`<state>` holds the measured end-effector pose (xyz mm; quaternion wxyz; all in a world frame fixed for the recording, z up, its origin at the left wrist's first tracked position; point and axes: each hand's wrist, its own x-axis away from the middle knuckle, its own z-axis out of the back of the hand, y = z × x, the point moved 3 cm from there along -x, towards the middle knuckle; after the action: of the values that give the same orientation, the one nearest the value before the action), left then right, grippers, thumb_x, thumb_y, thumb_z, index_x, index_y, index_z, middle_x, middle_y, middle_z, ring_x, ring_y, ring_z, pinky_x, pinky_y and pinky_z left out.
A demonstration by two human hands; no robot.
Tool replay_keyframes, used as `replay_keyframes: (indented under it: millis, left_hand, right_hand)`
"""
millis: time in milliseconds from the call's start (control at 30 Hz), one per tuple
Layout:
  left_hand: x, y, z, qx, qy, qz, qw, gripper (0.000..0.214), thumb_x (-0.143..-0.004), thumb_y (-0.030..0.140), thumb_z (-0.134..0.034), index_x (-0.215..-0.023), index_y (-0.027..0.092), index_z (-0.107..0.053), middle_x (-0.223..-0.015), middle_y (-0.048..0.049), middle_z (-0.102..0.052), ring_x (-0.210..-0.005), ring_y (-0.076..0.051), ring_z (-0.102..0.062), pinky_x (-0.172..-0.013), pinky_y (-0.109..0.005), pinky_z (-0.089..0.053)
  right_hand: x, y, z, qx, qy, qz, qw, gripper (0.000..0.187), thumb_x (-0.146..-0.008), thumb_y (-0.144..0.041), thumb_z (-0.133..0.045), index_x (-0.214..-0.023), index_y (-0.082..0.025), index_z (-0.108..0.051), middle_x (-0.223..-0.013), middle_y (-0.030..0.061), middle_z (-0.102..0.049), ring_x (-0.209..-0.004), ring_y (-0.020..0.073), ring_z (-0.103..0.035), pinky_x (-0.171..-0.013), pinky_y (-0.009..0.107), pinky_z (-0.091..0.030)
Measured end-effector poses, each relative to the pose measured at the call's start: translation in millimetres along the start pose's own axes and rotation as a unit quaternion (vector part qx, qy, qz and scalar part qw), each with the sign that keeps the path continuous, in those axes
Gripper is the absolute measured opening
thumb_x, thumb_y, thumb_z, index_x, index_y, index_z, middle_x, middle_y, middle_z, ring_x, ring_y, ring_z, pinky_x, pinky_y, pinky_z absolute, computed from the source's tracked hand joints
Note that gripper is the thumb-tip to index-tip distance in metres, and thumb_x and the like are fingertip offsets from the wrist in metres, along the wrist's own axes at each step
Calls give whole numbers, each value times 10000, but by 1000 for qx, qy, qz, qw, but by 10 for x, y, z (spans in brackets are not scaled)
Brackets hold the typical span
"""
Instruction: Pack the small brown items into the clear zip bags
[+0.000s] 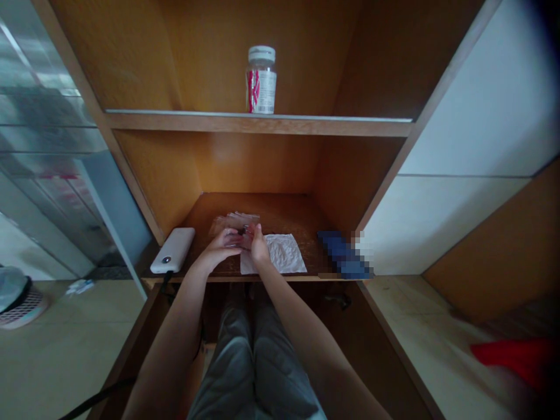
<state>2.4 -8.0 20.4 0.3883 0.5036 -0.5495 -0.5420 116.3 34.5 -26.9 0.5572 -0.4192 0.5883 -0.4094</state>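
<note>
Head view: the left hand (224, 246) and right hand (259, 246) met low on a wood shelf (284, 214), fingers close together, narrow, pinching a small clear thing (245, 236) near the shelf's near edge, between clear bags (234, 221) and a white tissue (280, 255)

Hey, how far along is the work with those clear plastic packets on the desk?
Seemingly done: a white paper napkin lies spread on the wooden desk. In hand: the left hand and right hand meet over a small item, too small to identify, above the clear plastic packets. Apparently left: the capped bottle stands untouched on the shelf.
</note>
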Motion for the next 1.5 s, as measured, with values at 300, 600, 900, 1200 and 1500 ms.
replay_keyframes:
  millis: [300,600,900,1200,1500]
  left_hand:
    - [-116,140,-59,-99,-34,17,994,459,-486,9,-677,-881,179,-519,-842,-32,-615,-793,-162,-600,-758,-328,-448]
    - [-165,227,-44,-114,-42,-8,993,441,-525,61,-690,-908,176,-506,-836,-27,-618,-832,-167,-593,-773,-352,-451]
    - [-85,186,-76,27,59,-145,987,456,-616,144,-682,-1024,196,-484,-1045,-61,-606,-1043,-191,-547,-939,-386,-373]
    - [-67,-22,-248,98,76,-190,974,485,-633,138,-675,-1060,223,-463,-1039,-47,-612,-1007,-168,-568,-947,-376,-375]
    - [-16,-174,-241,147,112,-104,977,386,-661,197,-663,-1019,216,-517,-1021,-41,-636,-1007,-178,-578,-968,-379,-362]
  right_hand:
    - [56,-89,1,-121,76,-86,986,607,-851,-562,-198,-1077,-135,-565,-1140,122,-581,-1048,189,-545,-890,325,-408]
    - [74,-135,10,-153,92,-58,982,536,-831,-552,-263,-941,-159,-610,-1007,82,-636,-943,191,-580,-851,325,-407]
    - [173,-314,145,-46,187,48,980,318,-856,-446,-321,-823,-200,-520,-827,52,-590,-772,165,-550,-738,296,-403]
    - [180,-364,134,-66,166,96,979,198,-813,-346,-414,-774,-185,-521,-793,21,-552,-770,142,-516,-740,272,-399]
    - [171,-324,172,-57,190,67,978,180,-822,-309,-378,-779,-182,-497,-729,2,-531,-686,127,-499,-678,251,-400]
